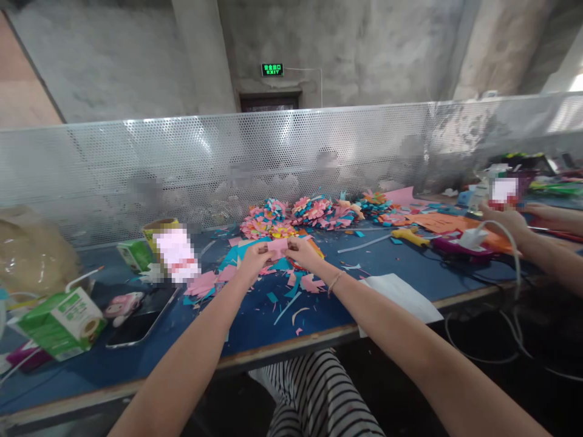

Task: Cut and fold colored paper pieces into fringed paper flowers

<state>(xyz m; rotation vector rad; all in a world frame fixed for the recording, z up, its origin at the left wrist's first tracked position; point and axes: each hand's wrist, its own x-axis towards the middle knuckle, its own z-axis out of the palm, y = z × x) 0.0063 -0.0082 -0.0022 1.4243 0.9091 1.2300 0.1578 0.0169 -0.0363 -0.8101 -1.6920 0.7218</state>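
Between my two hands is a small piece of pink paper. My left hand pinches its left end, and my right hand pinches its right end. Both hands are above the blue tabletop. Around and under them lie pink paper scraps, blue scraps and thin cut strips. Just behind the hands, ball-like clusters of pink, blue and orange paper petals sit in a row along the metal screen.
A green drink carton and a dark phone stand at left. White paper overhangs the front edge. At right are a yellow glue gun, a purple power strip with cables, and another person's hands. A perforated screen closes the back.
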